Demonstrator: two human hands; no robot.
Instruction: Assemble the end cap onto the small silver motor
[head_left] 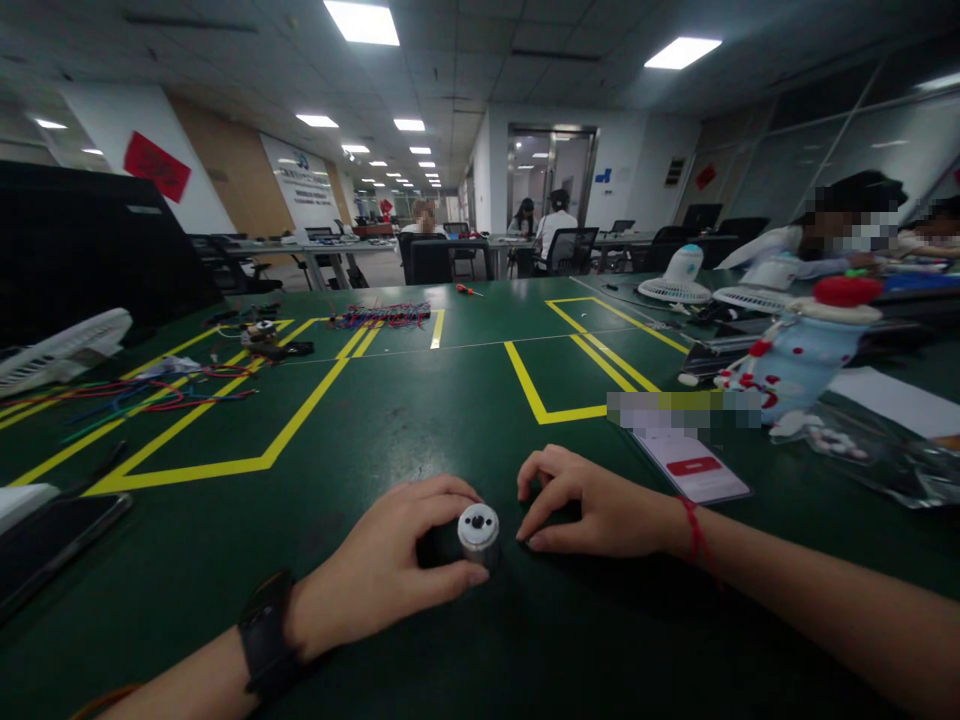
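A small silver metal cylinder (478,535) stands upright on the green table (405,420), its round top showing a dark centre and small holes. My left hand (397,550), with a black watch on the wrist, is wrapped round it from the left, thumb at the front and fingers behind. Just to the right of the cylinder, my right hand (574,500) rests near the tabletop with curled fingers. Its thumb and index fingertip come close together at something small and dark that I cannot make out. A red string circles the right wrist.
A phone (694,455) lies beyond my right forearm, near a light blue bottle (802,355). Loose wires (180,375) and a white fan part (64,350) are at the left. A screwdriver (469,290) lies at the far edge. People sit at the right and in the background.
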